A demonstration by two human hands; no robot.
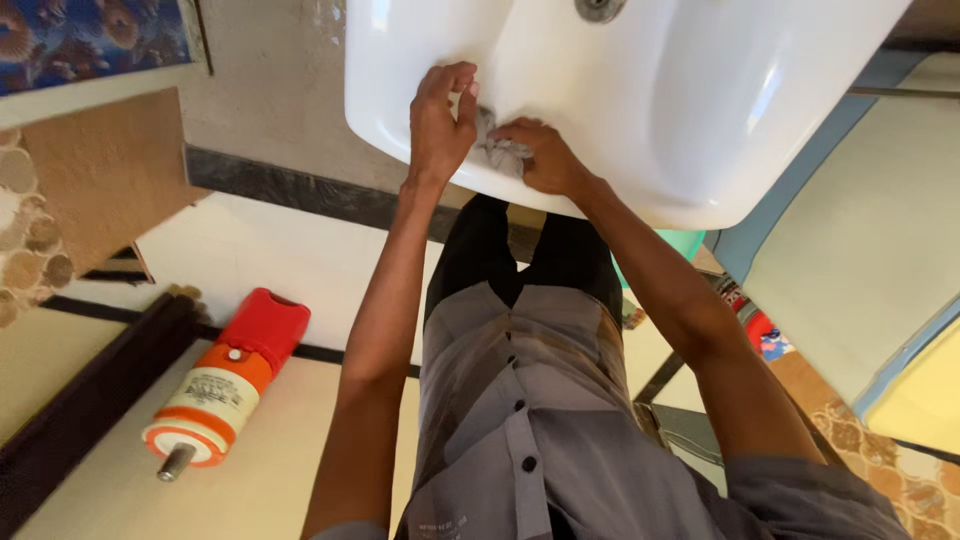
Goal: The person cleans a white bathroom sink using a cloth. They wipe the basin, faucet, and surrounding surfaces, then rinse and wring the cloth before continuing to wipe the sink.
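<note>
While both hands work low against the front wall of a white ceramic washbasin [700, 110], a small crumpled grey cloth [497, 150] sits bunched between them, pressed to the basin's sloping inner face just above its front rim. The left hand [440, 115] is curled, its fingers bent and closed onto the cloth's upper left edge, thumb side toward the basin wall. The right hand [540, 155] is likewise closed, fingers folded over the cloth's right end, so the wad is gripped from both sides. Scrunched as it is, the cloth has only a weak long axis, running roughly from the left hand's fingertips down toward the right hand's knuckles; it points nowhere clearly. Beyond the hands, farther into the bowl, the metal drain [598, 8] shows at the picture's edge, well apart from the cloth. Nothing lies between the hands and the cloth; the basin's rim stands directly below the wrists, between them and the person's grey button shirt [520, 420] and dark trousers [500, 250]. Out past the left forearm, on the pale tiled floor [250, 250], lies a red, orange and white cylinder with a metal nozzle [225, 385], on its side, with a dark wooden bar [90, 400] farther out. Beyond the right forearm a cream panel with a blue edge [860, 250] stands close by.
</note>
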